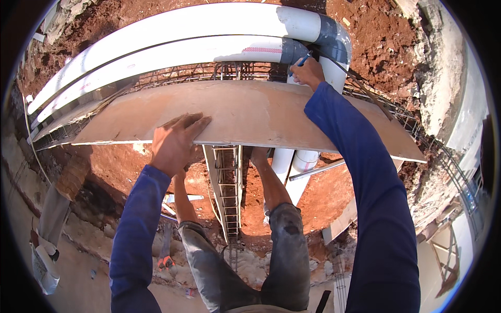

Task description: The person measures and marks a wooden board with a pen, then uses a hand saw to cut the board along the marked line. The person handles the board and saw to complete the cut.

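Note:
A long, thin brown board (pixel 250 112) lies across the steel bars in front of me. My left hand (pixel 177 138) rests on its near edge, fingers stretched out over the top face. Farther off, my right hand (pixel 309 72) is closed round a slim blue pen (pixel 302 58), whose upper end points up and right. That hand is just beyond the board's far edge, beside the grey elbow joint (pixel 295 51) of the nearer white pipe (pixel 172 55). Its fingertips are partly hidden.
Another white pipe (pixel 209 23) with a grey elbow (pixel 336 41) curves behind. Below the board, a ladder-like steel rebar cage (pixel 228 182) stands between my legs over red soil. A saw with an orange handle (pixel 166 262) lies lower left. Broken concrete (pixel 443 73) edges the right.

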Tool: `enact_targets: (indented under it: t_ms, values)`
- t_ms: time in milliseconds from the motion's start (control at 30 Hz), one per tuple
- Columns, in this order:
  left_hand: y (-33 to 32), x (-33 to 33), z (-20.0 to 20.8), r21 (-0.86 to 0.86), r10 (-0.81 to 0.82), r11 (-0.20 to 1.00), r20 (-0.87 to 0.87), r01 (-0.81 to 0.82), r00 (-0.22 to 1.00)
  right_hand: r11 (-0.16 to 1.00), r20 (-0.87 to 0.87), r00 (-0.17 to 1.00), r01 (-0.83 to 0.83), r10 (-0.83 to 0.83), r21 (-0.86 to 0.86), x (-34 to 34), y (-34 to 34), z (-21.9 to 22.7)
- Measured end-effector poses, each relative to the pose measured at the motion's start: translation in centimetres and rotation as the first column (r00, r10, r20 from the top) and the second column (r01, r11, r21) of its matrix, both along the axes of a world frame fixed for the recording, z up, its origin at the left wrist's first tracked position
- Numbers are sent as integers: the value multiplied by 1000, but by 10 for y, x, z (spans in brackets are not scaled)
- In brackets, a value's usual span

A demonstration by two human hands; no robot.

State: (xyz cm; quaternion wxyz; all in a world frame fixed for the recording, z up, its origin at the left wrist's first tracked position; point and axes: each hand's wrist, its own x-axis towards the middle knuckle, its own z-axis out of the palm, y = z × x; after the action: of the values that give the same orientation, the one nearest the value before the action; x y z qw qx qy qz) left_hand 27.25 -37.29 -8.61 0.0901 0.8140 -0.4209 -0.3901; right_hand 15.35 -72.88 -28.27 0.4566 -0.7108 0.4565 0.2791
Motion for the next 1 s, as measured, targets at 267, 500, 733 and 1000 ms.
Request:
enact_targets:
  t_ms: [267, 500, 733, 1000]
  values:
    - [-2, -3, 1, -20, 49, 999, -87, -50, 995, 977, -85, 995, -65, 48, -203, -33, 9, -34]
    - [2, -9, 0, -30, 73, 997, -102, -76, 992, 985, -30, 999, 17, -23, -170, -40, 11, -32]
    - [1, -8, 1, -43, 66, 997, -90, -70, 994, 994, -48, 999, -3, -2, -110, -35, 10, -25]
    - [-2, -7, 4, -70, 92, 993, -85, -98, 992, 997, -45, 996, 71, -72, -27, -36, 13, -25]
